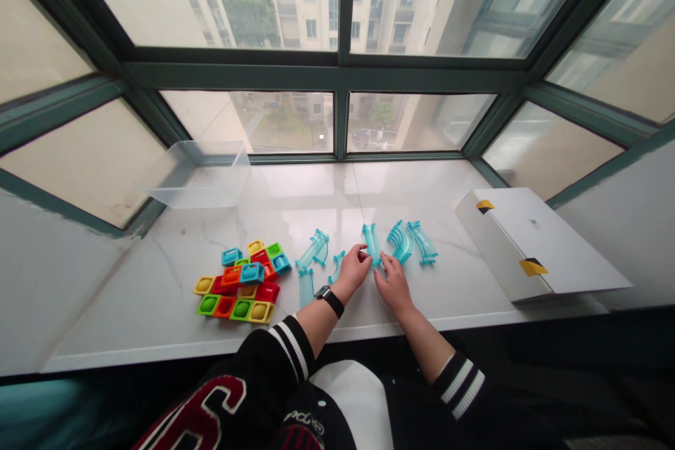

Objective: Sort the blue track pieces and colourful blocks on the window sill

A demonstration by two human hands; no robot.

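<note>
Clearances on the sill (pixel 316 179). A broad passage runs behind the tracks, bounded at the rear by the window frame (pixel 342 123) and at far left by the tub (pixel 197 197). A second opening lies between the curved tracks (pixel 403 242) and the box (pixel 532 239). The blocks (pixel 245 281) leave only a narrow lane beside the left tracks (pixel 315 249). The left hand (pixel 352 272) and right hand (pixel 394 285) obstruct the front approach to the middle track (pixel 371 242).

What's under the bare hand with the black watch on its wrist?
Beside that left hand, on the white marbled countertop, you can see a curved see-through blue plastic piece. Whatever lies directly beneath the hand is covered, so I can't tell.
</note>
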